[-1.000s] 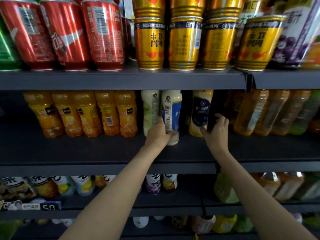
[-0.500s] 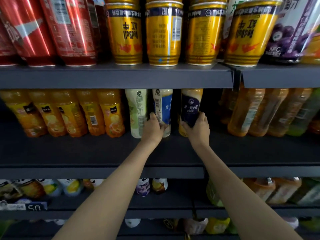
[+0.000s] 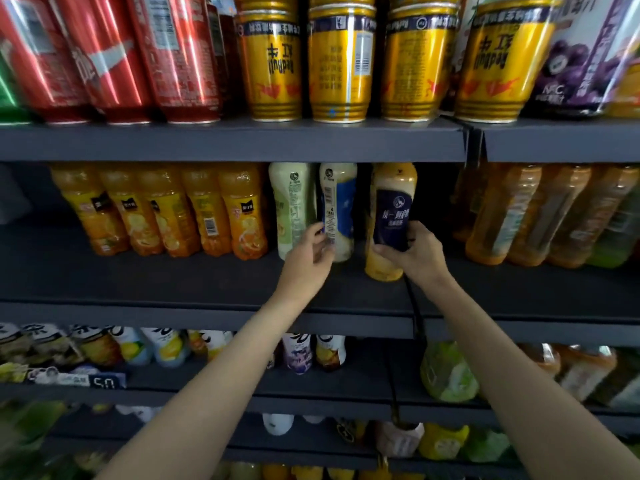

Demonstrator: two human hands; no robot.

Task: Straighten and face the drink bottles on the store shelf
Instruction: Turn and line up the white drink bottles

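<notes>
Shelf: dark grey metal store shelf (image 3: 207, 282), middle tier, carrying the bottles.
Neighbours: row of orange plastic juice bottles (image 3: 166, 209) left of the work.
Right bottle: yellow plastic bottle with a navy label (image 3: 393, 216), upright, long axis vertical, label facing outward.
Left bottle: white plastic bottle with a blue label (image 3: 337, 209), upright, barcode side forward, blue face turned right.
Right hand (image 3: 415, 252): fingers curled round the navy label's lower part.
Left hand (image 3: 311, 258): fingertips pinching the white bottle low down.
Handling: probably full, moderately heavy, smooth sleeve likely slippery; grip mid-body and twist.

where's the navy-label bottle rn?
Head view, middle shelf: navy-label bottle gripped by right hand, right of the blue-label bottle.
</notes>
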